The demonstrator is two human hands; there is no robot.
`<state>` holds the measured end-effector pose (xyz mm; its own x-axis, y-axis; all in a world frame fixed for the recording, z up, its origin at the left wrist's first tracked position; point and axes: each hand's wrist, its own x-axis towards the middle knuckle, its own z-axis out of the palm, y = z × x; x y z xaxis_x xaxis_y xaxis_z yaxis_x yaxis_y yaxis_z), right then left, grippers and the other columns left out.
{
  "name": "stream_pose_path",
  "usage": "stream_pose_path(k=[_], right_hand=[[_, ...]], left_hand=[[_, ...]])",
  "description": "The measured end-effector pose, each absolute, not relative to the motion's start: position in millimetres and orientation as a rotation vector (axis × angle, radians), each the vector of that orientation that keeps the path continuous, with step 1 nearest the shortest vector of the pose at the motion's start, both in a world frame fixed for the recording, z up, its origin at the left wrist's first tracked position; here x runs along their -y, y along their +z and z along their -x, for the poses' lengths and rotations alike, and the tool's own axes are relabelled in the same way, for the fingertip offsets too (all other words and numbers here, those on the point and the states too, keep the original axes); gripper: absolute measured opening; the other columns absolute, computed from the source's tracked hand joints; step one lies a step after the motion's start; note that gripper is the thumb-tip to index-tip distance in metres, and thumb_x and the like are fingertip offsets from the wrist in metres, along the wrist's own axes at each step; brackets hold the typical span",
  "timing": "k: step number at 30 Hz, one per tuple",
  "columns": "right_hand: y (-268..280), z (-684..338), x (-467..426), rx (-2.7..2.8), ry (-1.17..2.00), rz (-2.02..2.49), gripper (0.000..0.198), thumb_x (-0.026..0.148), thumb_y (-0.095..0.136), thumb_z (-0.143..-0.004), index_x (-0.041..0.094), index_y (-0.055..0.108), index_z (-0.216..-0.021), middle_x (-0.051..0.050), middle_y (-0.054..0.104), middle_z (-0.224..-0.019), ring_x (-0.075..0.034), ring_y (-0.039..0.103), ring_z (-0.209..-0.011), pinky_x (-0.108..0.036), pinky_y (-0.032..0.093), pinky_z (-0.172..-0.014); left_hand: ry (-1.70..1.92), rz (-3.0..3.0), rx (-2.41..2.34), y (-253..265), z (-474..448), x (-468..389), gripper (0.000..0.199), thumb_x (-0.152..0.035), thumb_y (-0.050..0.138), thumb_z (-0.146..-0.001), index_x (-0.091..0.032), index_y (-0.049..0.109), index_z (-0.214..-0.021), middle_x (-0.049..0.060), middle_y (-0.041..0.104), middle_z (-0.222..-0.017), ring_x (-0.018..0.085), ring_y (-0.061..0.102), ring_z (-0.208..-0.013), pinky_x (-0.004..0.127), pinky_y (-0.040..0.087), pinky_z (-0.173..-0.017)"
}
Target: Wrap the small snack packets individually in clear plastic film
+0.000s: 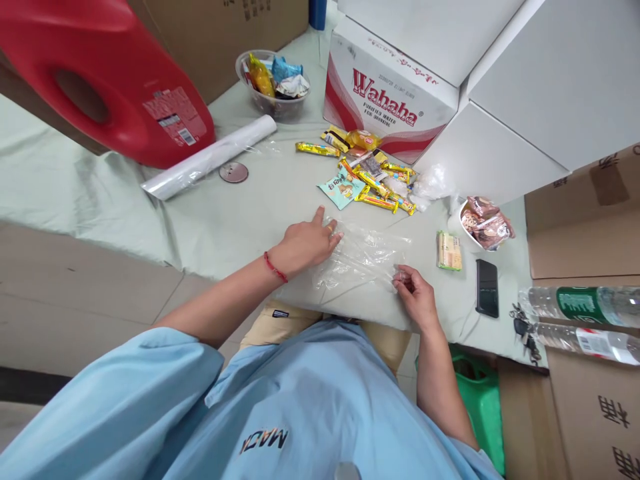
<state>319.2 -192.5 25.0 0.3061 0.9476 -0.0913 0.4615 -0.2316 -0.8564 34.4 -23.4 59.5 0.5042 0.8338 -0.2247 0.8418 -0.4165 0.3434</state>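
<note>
Surface: pale green cloth (pixel 240 220) spread over the table, creased, its near edge running just above the person's lap.
Room: cardboard boxes all round, white box lids far right, tiled floor at the near left.
Clear plastic bag (pixel 363 260): lies flat and crinkled on the cloth at the near edge, between both hands, long axis running left to right.
Left hand (pixel 306 243): palm down, fingers spread and relaxed, pressing the bag's left end flat; nothing clenched.
Right hand (pixel 417 297): at the bag's right near corner, fingertips pinched together on the plastic edge, it looks like; the bag stretches leftward from those fingers.
Key relation: bag lies left of the right hand's fingers and right of the left palm, both hands touching it, neither one nearer.
Phone (pixel 487 288): dark, face up, just right of the right hand.
Cracker pack (pixel 449 251): small, pale green, between bag and phone, a little farther.
Water bottles (pixel 583 320): two, lying on their sides at the right edge, keys beside them.
Snack pile (pixel 373 180): yellow bars and a teal packet, well beyond the bag.
Wahaha box (pixel 387 100): behind the snacks.
Film roll (pixel 210 157): far left, slanted, beside the red jug (pixel 105 77).
Bowl (pixel 275 83): farthest, full of wrapped sweets.
</note>
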Motion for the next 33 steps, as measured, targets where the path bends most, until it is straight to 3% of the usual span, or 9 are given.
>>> stream_pose_path(k=[6, 10, 14, 17, 21, 25, 28, 31, 33], right_hand=[[23, -321, 202, 1.299, 0.809, 1.817, 0.036, 0.039, 0.071, -0.090, 0.026, 0.073, -0.124, -0.003, 0.077, -0.100, -0.020, 0.070, -0.087, -0.038, 0.058, -0.089], [24, -324, 202, 1.348, 0.814, 1.851, 0.039, 0.043, 0.069, -0.092, 0.024, 0.072, -0.126, -0.004, 0.076, -0.102, -0.020, 0.070, -0.088, -0.039, 0.058, -0.090], [34, -337, 197, 1.447, 0.860, 1.901, 0.042, 0.050, 0.066, -0.094, 0.022, 0.074, -0.125, -0.008, 0.076, -0.108, -0.022, 0.071, -0.092, -0.039, 0.059, -0.088], [41, -353, 183, 1.476, 0.740, 1.962, 0.043, 0.055, 0.062, -0.094, 0.021, 0.075, -0.117, -0.012, 0.074, -0.114, -0.025, 0.070, -0.098, -0.041, 0.058, -0.087], [34, -374, 147, 1.352, 0.533, 2.072, 0.066, 0.057, 0.070, -0.084, 0.018, 0.062, -0.137, -0.015, 0.073, -0.117, -0.030, 0.067, -0.106, -0.048, 0.056, -0.091], [21, -376, 107, 1.238, 0.603, 2.056, 0.082, 0.053, 0.082, -0.069, 0.020, 0.058, -0.140, -0.008, 0.074, -0.108, -0.026, 0.067, -0.100, -0.046, 0.053, -0.097], [19, -368, 86, 1.118, 0.777, 1.935, 0.065, 0.052, 0.082, -0.069, 0.020, 0.066, -0.124, 0.002, 0.069, -0.082, -0.019, 0.064, -0.078, -0.035, 0.053, -0.080], [25, -365, 73, 0.971, 0.888, 1.765, 0.044, 0.051, 0.085, -0.064, 0.021, 0.069, -0.092, 0.002, 0.065, -0.075, -0.015, 0.060, -0.068, -0.029, 0.051, -0.066], [30, -368, 67, 0.870, 0.947, 1.697, 0.043, 0.050, 0.087, -0.060, 0.021, 0.066, -0.084, 0.003, 0.063, -0.072, -0.013, 0.058, -0.062, -0.026, 0.048, -0.056]], left_hand=[[0.319, -2.454, -1.448, 45, -43, 35, 0.053, -0.039, 0.047, -0.103, -0.011, 0.058, -0.148, 0.027, 0.034, -0.170, 0.052, 0.047, -0.141, 0.064, 0.046, -0.102], [0.639, -2.604, -1.387, 21, -46, 37, 0.049, -0.026, 0.052, -0.100, -0.012, 0.057, -0.146, 0.024, 0.037, -0.169, 0.043, 0.031, -0.157, 0.066, 0.026, -0.123], [0.774, -2.730, -1.222, 2, -43, 34, 0.035, -0.014, 0.046, -0.102, -0.021, 0.068, -0.128, 0.017, 0.068, -0.141, 0.031, 0.053, -0.142, 0.058, 0.035, -0.119], [0.652, -2.810, -1.030, 0, -42, 31, 0.036, -0.011, 0.040, -0.104, -0.021, 0.073, -0.113, 0.013, 0.076, -0.115, 0.026, 0.063, -0.127, 0.050, 0.044, -0.111], [0.565, -2.762, -0.943, 5, -47, 25, 0.040, -0.016, 0.040, -0.104, -0.018, 0.068, -0.133, 0.015, 0.067, -0.144, 0.027, 0.053, -0.144, 0.055, 0.034, -0.123], [0.463, -2.652, -1.023, 8, -50, 20, 0.055, -0.045, 0.038, -0.109, -0.019, 0.051, -0.156, 0.016, 0.045, -0.167, 0.031, 0.038, -0.157, 0.068, 0.015, -0.129], [0.402, -2.636, -1.019, 9, -51, 20, 0.063, -0.057, 0.033, -0.109, -0.021, 0.045, -0.160, 0.017, 0.037, -0.172, 0.032, 0.036, -0.159, 0.071, 0.011, -0.129], [0.388, -2.633, -1.023, 9, -52, 21, 0.061, -0.055, 0.028, -0.111, -0.025, 0.043, -0.162, 0.014, 0.035, -0.173, 0.030, 0.035, -0.160, 0.071, 0.010, -0.129], [0.388, -2.624, -1.048, 8, -52, 21, 0.060, -0.053, 0.027, -0.112, -0.026, 0.042, -0.163, 0.013, 0.033, -0.173, 0.029, 0.035, -0.160, 0.071, 0.009, -0.130]])
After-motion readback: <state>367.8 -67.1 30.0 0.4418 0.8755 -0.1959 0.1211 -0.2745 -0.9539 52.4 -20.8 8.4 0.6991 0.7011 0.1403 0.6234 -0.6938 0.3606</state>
